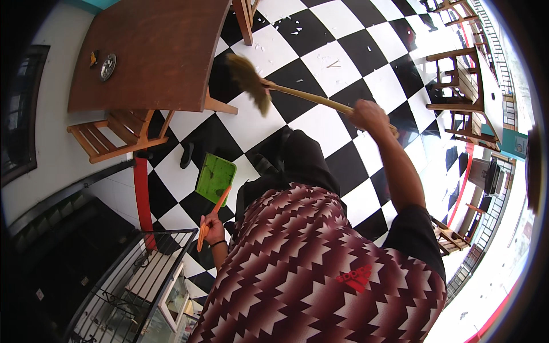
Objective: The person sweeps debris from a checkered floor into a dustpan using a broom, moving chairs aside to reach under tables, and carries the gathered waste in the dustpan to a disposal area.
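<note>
My right hand (pixel 370 119) is closed round the upper part of a wooden-handled broom (pixel 311 96). The broom's straw head (pixel 249 83) reaches left, close to the table's leg, and looks blurred. Down at the left, my left hand (pixel 213 227) grips the orange handle of a green dustpan (pixel 216 176). The pan lies at or just above the checkered floor beside my legs; I cannot tell whether it touches. Some dark dirt shows on the pan's surface. White scraps (pixel 294 27) and thin sticks (pixel 333 64) are scattered on the tiles beyond the broom.
A brown table (pixel 154 51) with a round metal dish (pixel 107 67) stands at the left, a slatted wooden chair (pixel 117 134) at its near side. A black metal rack (pixel 134 280) is near my left arm. More wooden chairs (pixel 457 80) line the right.
</note>
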{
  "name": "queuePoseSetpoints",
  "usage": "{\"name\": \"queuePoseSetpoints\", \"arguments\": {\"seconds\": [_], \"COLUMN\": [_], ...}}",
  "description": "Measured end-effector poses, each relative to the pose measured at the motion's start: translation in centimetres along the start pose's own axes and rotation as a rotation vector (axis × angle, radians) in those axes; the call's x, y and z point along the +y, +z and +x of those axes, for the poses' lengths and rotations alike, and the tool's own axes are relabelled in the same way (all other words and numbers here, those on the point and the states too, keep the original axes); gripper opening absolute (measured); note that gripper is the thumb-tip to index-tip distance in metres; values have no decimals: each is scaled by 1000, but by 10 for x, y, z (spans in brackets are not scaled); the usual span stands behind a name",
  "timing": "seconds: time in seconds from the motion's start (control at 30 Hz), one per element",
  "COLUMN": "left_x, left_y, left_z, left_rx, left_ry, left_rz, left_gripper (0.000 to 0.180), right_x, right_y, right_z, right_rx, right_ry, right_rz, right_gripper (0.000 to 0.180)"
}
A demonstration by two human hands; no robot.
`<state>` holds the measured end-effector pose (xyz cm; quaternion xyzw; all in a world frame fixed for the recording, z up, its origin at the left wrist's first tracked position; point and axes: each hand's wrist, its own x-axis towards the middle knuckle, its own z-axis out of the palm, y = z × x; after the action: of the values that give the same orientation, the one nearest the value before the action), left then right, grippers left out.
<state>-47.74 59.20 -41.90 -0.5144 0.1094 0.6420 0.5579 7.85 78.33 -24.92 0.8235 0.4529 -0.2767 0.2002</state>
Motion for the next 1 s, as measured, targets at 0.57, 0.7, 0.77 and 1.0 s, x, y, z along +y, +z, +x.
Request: {"name": "queuePoseSetpoints", "arguments": {"seconds": [0.57,0.7,0.77,1.0], "left_x": [-182,-217,-225,-237], "left_y": [20,15,7,-8], "left_z": [-11,13,24,75], "left_rx": [223,223,211,131], "left_ry": [88,99,92,-4], "left_rz": [373,373,367,394], "left_gripper": [54,53,53,52], "right_x": [-246,-107,-39,126], "right_y": [56,32,15,11], "right_z": [361,352,334,285], "right_rx": [-323,-406,-352,-91], "right_ry": [24,118,154,299], "right_rz": [571,468,365,151], "right_gripper": [29,38,38,31]}}
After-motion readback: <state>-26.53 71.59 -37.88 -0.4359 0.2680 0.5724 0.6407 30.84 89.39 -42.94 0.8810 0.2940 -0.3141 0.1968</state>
